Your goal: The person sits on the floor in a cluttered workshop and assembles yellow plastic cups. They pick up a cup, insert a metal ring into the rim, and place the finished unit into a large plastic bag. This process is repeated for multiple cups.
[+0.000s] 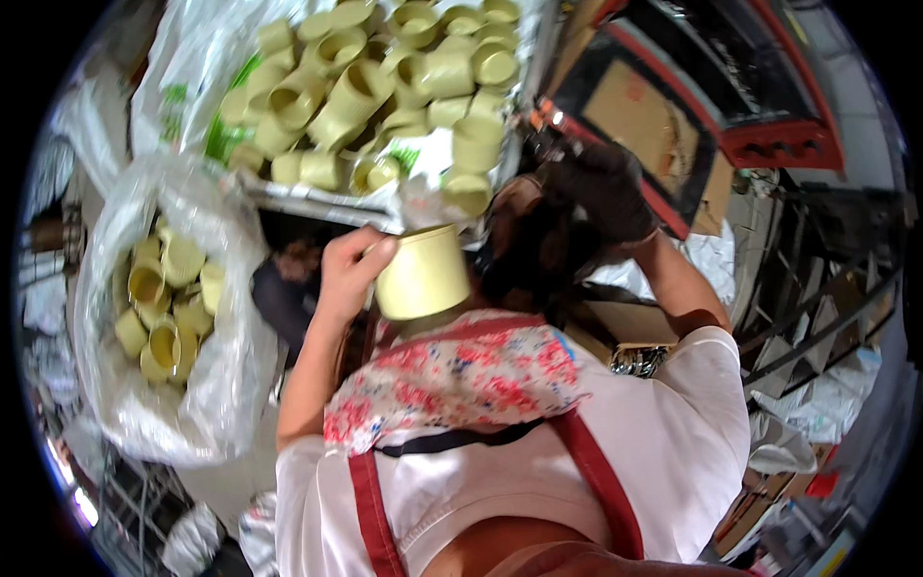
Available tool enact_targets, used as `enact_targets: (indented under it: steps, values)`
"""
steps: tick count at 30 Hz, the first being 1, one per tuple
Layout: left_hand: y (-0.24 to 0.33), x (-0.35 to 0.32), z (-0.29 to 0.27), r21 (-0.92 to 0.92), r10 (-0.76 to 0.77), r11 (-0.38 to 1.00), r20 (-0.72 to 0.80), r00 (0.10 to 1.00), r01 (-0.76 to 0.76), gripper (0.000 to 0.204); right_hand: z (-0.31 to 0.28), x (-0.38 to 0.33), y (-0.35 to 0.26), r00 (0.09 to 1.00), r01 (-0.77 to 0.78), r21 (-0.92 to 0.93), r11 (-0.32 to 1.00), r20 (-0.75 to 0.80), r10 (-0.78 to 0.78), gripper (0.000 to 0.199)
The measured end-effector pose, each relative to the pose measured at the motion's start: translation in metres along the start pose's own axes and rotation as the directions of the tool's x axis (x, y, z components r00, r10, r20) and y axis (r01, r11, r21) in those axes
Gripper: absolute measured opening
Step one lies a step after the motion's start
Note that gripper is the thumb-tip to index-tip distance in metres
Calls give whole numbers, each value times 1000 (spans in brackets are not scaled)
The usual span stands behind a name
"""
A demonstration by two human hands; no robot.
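My bare left hand [352,269] grips a pale yellow plastic cup [423,273] by its left side, in front of my chest. The cup's rim faces up and away from me. Farther right, my right hand [606,192] wears a dark glove, its fingers curled round a small dark and metallic thing [553,139] that I cannot make out. Beyond the cup, a heap of similar yellow cups [351,91] lies on a table lined with white plastic sheeting [187,72]. Some cups there lie on their sides, others stand upright.
At left, a clear plastic bag [106,327] holds several more yellow cups [165,341]. A red and black machine frame [788,144] with a cardboard panel [639,115] stands at far right. Below my right arm is an open cardboard box [625,322]. Metal racks [817,308] line the right side.
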State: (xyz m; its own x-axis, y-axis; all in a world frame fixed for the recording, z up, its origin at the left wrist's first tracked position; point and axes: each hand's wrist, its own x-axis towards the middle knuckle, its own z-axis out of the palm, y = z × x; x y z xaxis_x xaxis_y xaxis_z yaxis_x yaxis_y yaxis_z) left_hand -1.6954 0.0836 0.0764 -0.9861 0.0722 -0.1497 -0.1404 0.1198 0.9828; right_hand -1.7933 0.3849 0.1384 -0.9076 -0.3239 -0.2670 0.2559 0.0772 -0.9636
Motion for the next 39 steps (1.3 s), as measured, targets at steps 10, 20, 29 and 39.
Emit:
enact_targets:
  steps: [10, 20, 29, 39]
  values:
    - [-11, -55, 10, -234, 15, 972, -98, 995, -38, 44, 110, -59, 82, 960, -90, -38, 995, 262, 97, 21]
    - [-26, -85, 3, -227, -73, 974, -187, 980, 29, 36, 140, -57, 78, 978, -52, -73, 996, 199, 66, 18]
    - [-27, -89, -18, -278, -220, 927, 139, 966, 251, 18, 152, -50, 90, 928, -147, -16, 989, 343, 143, 22]
    - [-26, -98, -25, -271, -202, 939, 62, 978, 211, 14, 124, -24, 112, 859, 456, -602, 655, 105, -501, 15]
